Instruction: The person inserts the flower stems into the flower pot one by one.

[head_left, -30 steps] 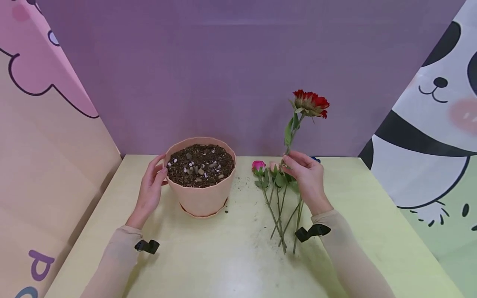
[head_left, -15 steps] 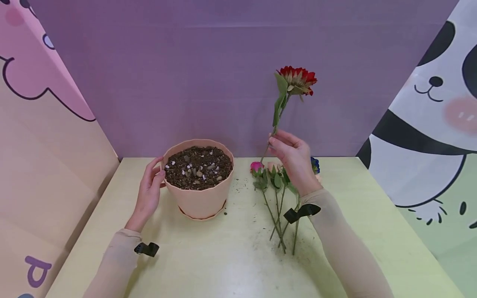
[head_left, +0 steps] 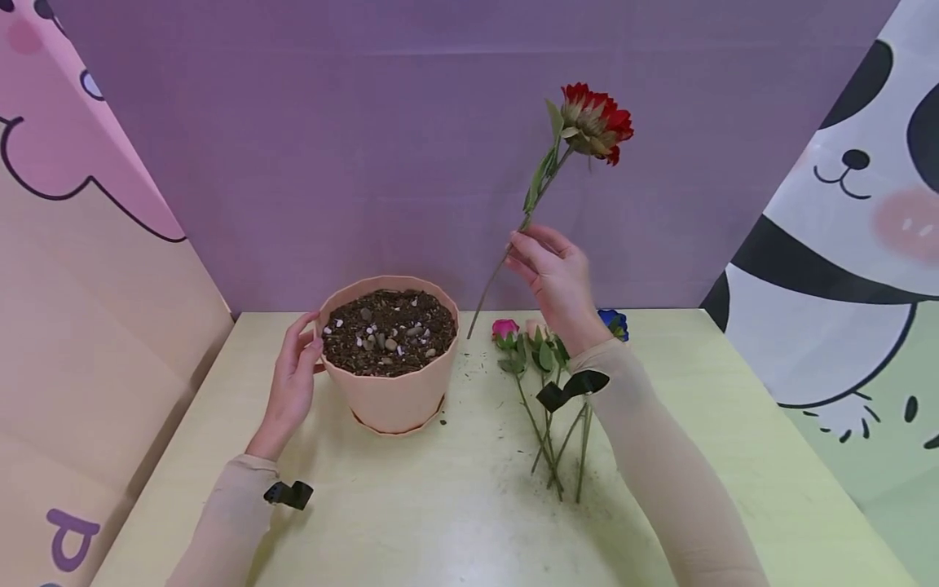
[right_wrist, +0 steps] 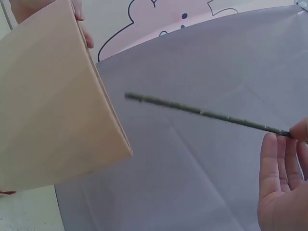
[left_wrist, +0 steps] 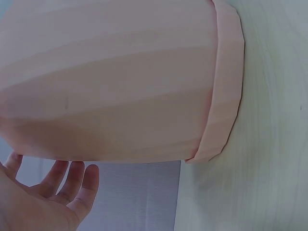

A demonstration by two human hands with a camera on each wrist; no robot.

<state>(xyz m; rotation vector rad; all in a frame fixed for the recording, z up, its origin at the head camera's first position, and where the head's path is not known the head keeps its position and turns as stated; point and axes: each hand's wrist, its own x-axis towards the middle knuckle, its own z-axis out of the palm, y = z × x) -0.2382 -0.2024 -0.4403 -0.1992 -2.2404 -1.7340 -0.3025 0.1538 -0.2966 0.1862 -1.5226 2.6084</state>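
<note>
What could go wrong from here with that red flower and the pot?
The right hand pinches a thin stem well below its red bloom, so the top could sway or twist. The stem's free lower end points toward the pot and might bump it. The left hand only rests against one side of the pot, so a hard bump could perhaps shift it and spill loose soil.
</note>
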